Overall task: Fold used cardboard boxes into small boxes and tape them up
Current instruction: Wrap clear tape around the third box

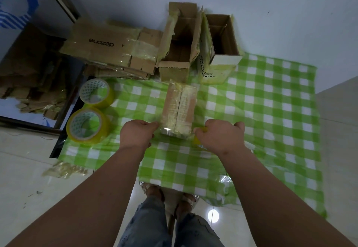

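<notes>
small box (179, 109) lay on the green checked cloth (271, 111), long axis running straight away from us, near end between our hands. our left hand (135, 134) pinched the near-left corner, seemingly on the tape end. our right hand (219, 136) curled round a yellow tape roll (197, 140) at the near-right corner. both equally near; we judged the strip would cross the near end.

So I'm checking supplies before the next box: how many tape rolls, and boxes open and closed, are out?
Tape rolls: 3, two on the cloth, one in the right hand
Open boxes: 2
Closed box: 1
Total: 6
</notes>
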Demonstrator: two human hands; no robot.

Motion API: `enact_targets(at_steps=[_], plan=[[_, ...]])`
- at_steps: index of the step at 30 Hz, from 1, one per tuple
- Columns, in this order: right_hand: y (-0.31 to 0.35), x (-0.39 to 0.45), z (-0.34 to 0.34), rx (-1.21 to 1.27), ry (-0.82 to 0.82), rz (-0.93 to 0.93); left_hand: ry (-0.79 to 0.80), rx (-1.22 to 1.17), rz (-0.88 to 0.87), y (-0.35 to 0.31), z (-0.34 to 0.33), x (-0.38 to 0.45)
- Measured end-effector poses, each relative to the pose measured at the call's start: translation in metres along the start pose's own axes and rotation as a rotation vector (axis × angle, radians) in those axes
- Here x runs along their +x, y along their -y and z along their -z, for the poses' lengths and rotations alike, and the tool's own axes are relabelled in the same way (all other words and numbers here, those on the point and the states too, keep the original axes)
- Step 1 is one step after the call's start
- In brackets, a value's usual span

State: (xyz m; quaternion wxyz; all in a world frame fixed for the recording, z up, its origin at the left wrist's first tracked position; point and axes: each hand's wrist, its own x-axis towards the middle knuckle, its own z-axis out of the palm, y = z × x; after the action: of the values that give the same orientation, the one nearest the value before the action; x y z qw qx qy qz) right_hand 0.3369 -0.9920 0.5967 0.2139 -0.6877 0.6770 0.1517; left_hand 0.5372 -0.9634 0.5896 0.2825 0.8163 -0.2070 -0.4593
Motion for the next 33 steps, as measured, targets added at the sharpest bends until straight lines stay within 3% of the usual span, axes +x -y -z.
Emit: enact_targets(at_steps=[4, 11, 17, 33], plan=[[0.004, 0.000, 0.000, -0.005, -0.016, -0.012, 0.009, 0.122, -0.036, -0.005, -0.001, 0.001], [0.015, -0.001, -0.003, 0.097, -0.213, 0.084, 0.000, 0.261, -0.132, -0.005, -0.002, 0.006], [0.018, -0.005, -0.007, 0.056, -0.197, 0.130, 0.029, 0.310, -0.324, -0.006, -0.008, 0.003], [0.012, -0.011, 0.000, 0.028, -0.122, 0.224, 0.160, 0.438, -0.479, 0.005, 0.001, 0.006]])
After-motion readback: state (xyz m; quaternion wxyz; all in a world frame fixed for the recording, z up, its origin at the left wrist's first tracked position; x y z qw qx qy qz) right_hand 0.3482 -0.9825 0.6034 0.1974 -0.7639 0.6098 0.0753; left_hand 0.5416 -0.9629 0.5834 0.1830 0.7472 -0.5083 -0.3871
